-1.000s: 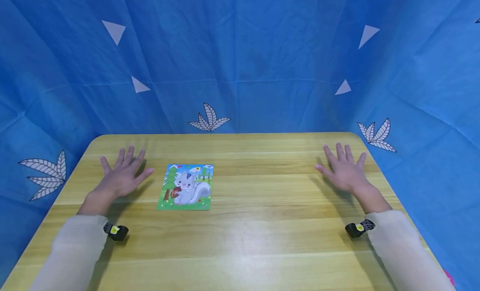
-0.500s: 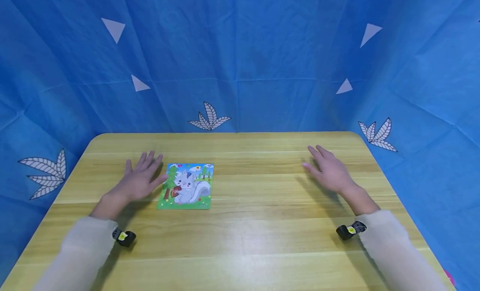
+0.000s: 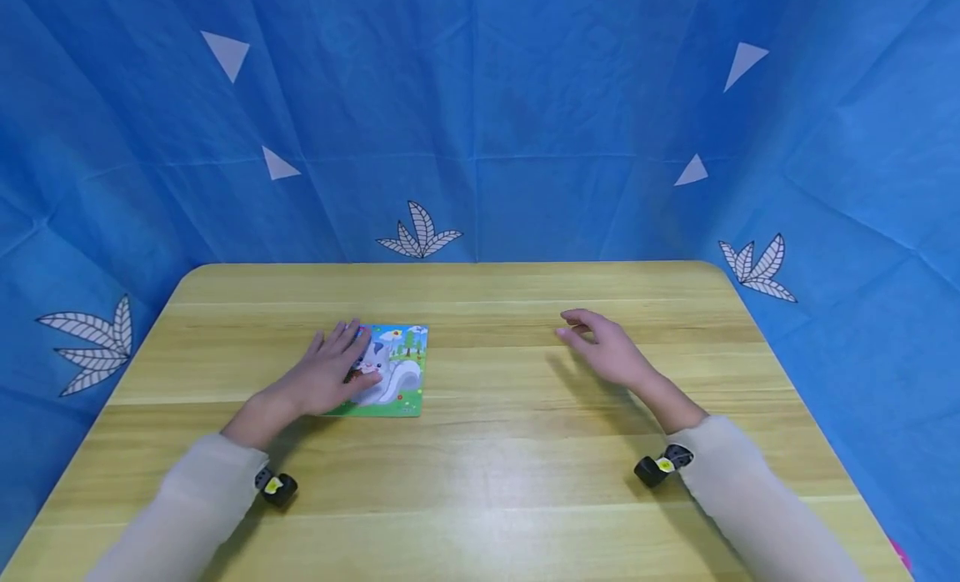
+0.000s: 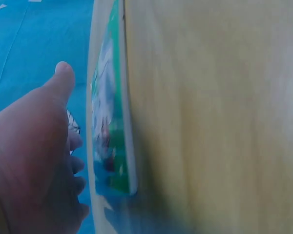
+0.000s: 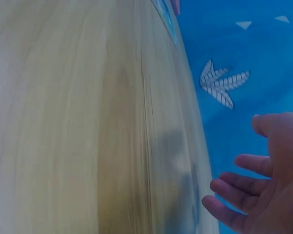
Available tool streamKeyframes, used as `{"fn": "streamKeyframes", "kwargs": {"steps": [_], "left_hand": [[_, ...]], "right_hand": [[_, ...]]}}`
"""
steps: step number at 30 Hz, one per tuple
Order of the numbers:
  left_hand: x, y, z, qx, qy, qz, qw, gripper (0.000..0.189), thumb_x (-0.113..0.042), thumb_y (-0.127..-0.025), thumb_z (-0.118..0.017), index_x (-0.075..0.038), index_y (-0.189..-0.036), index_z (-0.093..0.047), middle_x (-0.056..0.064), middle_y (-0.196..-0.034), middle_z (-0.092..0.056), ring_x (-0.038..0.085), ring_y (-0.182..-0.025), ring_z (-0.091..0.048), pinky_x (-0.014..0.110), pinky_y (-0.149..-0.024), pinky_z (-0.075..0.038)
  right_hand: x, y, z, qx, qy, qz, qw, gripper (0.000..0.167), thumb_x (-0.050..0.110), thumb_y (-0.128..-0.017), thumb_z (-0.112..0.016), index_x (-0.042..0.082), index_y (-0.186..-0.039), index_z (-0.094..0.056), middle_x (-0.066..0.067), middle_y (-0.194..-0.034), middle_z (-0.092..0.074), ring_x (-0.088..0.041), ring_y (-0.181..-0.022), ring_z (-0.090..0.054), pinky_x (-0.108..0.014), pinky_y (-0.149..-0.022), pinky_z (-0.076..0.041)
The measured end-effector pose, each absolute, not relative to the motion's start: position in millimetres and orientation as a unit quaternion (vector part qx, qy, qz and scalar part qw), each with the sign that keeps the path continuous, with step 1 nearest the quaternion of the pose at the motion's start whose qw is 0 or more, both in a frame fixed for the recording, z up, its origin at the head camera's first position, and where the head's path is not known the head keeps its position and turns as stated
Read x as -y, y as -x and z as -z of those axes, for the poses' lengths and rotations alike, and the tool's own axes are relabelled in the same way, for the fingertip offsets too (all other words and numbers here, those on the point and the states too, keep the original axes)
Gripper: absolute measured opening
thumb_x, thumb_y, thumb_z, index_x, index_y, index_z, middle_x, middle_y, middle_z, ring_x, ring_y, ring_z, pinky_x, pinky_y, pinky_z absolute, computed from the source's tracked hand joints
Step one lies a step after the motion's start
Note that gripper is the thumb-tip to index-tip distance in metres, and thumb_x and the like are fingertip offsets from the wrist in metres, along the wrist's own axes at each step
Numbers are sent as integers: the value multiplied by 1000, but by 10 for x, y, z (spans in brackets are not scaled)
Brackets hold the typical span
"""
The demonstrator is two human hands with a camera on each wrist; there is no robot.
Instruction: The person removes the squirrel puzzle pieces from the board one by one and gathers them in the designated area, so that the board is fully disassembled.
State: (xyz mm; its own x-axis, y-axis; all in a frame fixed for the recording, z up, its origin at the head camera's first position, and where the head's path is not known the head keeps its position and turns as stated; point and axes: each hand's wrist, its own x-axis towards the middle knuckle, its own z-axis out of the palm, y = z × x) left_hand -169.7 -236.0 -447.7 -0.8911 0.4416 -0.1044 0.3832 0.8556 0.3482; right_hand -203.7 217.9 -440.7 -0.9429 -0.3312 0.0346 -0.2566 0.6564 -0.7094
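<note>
Nearest, a black camera (image 3: 276, 488) is strapped at the left cuff. On the table (image 3: 495, 482), a squirrel picture board (image 3: 405, 386) is laid flat, toward the far left corner. Its left part is covered in the head view by the left hand (image 3: 326, 378), held above it with fingers loosely extended; nothing is gripped. The nearly square board, lacking a clear long axis, is extended rightward from beneath. The right hand (image 3: 607, 348), fingers and thumb apart, is held farther off, right of centre. Beyond the far edge, blue cloth (image 3: 472, 107) is hung.
</note>
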Motion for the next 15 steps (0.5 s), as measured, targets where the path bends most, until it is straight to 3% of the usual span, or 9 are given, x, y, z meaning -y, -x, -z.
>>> {"fn": "streamKeyframes", "kwargs": {"steps": [8,15], "left_hand": [[2202,1656,4546,-959,-216,-160,84,82,-50,-105,-50,6,-158,-23,31,-164,-15,48,-152,-10,70,-117,-6],[2107,1661,4605,-964,-207,-135,98,83,-50,-105,-50,3,-160,-19,26,-167,-10,46,-154,-5,70,-117,-2]], "right_hand": [[-1904,1986,4400,-888,157,425,72,45,28,-106,-58,-2,-140,-56,-17,-131,-65,-35,-121,-60,-52,-101,-49],[-1670,1971,4395,-867,164,465,71,40,24,-105,-58,-2,-135,-60,-13,-120,-68,-29,-108,-64,-47,-92,-52]]}}
